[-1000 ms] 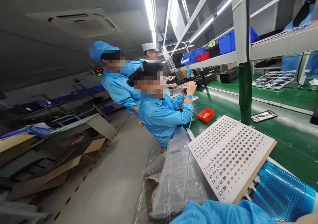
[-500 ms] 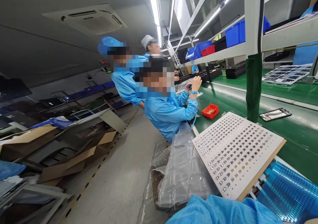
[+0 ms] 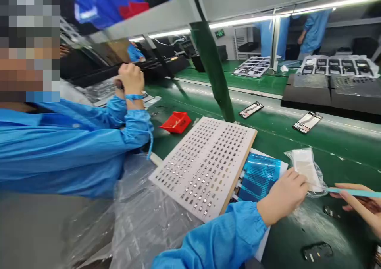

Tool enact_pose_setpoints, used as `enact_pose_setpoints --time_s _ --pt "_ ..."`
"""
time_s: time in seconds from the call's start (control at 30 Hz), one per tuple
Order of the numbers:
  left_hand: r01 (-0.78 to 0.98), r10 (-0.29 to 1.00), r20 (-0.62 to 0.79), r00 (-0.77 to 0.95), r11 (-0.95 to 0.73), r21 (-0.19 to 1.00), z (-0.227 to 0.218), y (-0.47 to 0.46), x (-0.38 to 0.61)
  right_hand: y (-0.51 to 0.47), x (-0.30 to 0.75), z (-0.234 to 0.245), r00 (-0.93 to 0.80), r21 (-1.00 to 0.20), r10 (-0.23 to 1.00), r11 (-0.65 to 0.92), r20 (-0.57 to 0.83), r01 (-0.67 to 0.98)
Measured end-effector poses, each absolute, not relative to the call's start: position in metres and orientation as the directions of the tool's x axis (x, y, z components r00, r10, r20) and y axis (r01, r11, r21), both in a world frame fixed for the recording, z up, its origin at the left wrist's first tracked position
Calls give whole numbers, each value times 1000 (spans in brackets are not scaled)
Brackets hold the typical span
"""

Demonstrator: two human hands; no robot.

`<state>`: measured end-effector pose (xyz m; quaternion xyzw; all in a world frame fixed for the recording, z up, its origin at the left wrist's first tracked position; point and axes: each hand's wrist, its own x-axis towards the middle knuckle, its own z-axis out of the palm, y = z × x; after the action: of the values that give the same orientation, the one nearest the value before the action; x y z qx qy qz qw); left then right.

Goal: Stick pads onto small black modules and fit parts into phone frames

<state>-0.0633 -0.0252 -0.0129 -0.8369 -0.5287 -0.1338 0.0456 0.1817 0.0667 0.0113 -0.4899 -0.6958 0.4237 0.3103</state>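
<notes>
1. Left hand [image 3: 282,197], head view: the fingers are closed on the near edge of a white pad [image 3: 304,166], which is sealed in a clear bag and lies on the green belt [image 3: 342,142].
2. Right hand [image 3: 361,207]: a slim teal tool [image 3: 354,192] is pinched between the fingers at the right edge of the picture. Its tip is held against the bag, just beside the left hand.
3. A blue sheet [image 3: 258,175] is partly covered by the left hand, and is overlapped in turn by a white perforated board [image 3: 205,165] loaded with small parts.
4. Two small black parts [image 3: 317,252] are seen on the belt near both hands.
5. A red tray [image 3: 177,122] is placed beyond the board.
6. A green post [image 3: 212,70] is planted behind the board and blocks part of the belt.
7. Two phones [image 3: 307,122] are laid further out on the belt.
8. On the left, a co-worker's raised hand [image 3: 131,78] is shown well apart from the pad.
</notes>
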Motion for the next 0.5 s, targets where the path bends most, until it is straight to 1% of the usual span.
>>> enact_pose_setpoints --time_s 0.07,0.1,0.17,0.27,0.4,0.5 --pt "903 880 279 385 -421 81 -13 -26 -64 71 178 12 -351 -909 929 41 -118 414" --pt "905 882 282 377 -416 92 -13 -26 -64 72 173 12 -353 -919 925 11 -140 394" --pt "901 885 289 365 -414 128 -12 -28 -65 72 163 12 -381 -935 913 -4 -148 354" --pt "882 885 310 348 -421 212 -14 -30 -68 71 153 10 -408 -956 899 -36 -158 291" --pt "846 886 341 314 -424 323 -18 -30 -74 70 150 6 -414 -963 890 -87 -191 256" --pt "839 882 358 306 -428 337 -15 -32 -76 67 149 5 -398 -965 898 -93 -188 247"
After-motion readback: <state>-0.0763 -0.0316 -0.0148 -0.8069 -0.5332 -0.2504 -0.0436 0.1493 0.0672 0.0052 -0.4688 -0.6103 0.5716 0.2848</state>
